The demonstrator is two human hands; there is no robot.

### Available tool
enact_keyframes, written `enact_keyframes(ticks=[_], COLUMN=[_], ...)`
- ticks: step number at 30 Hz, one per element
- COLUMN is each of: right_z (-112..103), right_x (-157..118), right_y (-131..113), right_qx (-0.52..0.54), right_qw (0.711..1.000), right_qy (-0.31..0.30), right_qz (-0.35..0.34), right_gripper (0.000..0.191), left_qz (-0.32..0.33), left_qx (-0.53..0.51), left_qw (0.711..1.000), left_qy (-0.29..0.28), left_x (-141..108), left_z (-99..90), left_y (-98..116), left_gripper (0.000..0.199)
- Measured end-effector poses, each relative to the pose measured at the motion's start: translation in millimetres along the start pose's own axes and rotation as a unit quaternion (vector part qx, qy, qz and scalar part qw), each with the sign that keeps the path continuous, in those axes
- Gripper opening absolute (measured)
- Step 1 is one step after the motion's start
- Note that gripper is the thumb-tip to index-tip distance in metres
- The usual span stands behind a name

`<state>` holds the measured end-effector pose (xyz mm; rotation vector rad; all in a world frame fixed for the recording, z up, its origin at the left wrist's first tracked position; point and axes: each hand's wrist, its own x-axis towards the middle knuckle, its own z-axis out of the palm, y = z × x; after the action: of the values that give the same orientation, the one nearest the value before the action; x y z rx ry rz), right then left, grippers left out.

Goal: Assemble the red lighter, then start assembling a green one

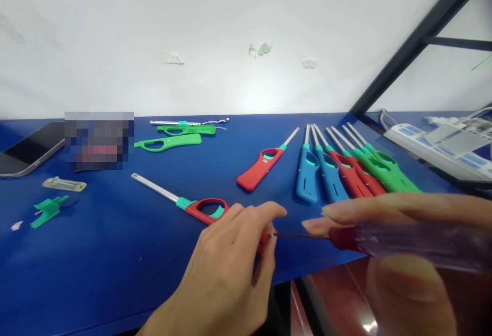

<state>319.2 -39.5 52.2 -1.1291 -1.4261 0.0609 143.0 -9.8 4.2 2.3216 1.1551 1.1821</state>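
My left hand (234,259) is closed round the handle end of a red utility lighter (200,211). The lighter lies low over the table, its silver nozzle pointing up and left, and my fingers cover most of the handle. My right hand (418,210), partly out of frame and blurred, grips a screwdriver (346,237) with a clear purplish handle and red collar. Its thin shaft points left, and the tip meets the butt end of the lighter beside my left fingertips. Another red lighter (259,168) lies beyond my left hand.
Several finished-looking lighters in blue (307,180), red and green (390,172) lie side by side at right. Green casing parts (172,141) rest at the back, near a loose metal nozzle (165,122). A phone (33,146), clear fuel tank (64,184) and green piece (49,211) are left; a power strip (438,151) is right.
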Motion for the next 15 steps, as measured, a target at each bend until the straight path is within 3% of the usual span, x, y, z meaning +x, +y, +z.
enact_keyframes(ticks=[4, 8, 13, 15], right_z=[3.5, 5.3, 8.0, 11.1], right_x=[-7.4, -8.9, -6.9, -6.9], right_y=[3.4, 8.7, 8.8, 6.8], right_qx=[-0.074, -0.056, -0.025, -0.010], right_qw=[0.997, 0.998, 0.999, 0.999], right_qy=[-0.011, 0.006, -0.007, 0.010], right_qz=[0.028, 0.004, 0.048, 0.031], right_gripper=[0.029, 0.023, 0.018, 0.018], left_qz=[0.008, 0.009, 0.002, -0.002], left_qx=[0.020, 0.023, 0.024, 0.023], left_qw=[1.000, 0.999, 0.999, 0.999], left_qy=[-0.011, -0.027, -0.036, -0.044], left_x=[-0.7, 0.1, 1.8, 2.0], left_z=[-2.0, -3.4, -3.8, -4.0], left_y=[1.2, 1.6, 1.4, 1.2], left_gripper=[0.047, 0.049, 0.050, 0.050])
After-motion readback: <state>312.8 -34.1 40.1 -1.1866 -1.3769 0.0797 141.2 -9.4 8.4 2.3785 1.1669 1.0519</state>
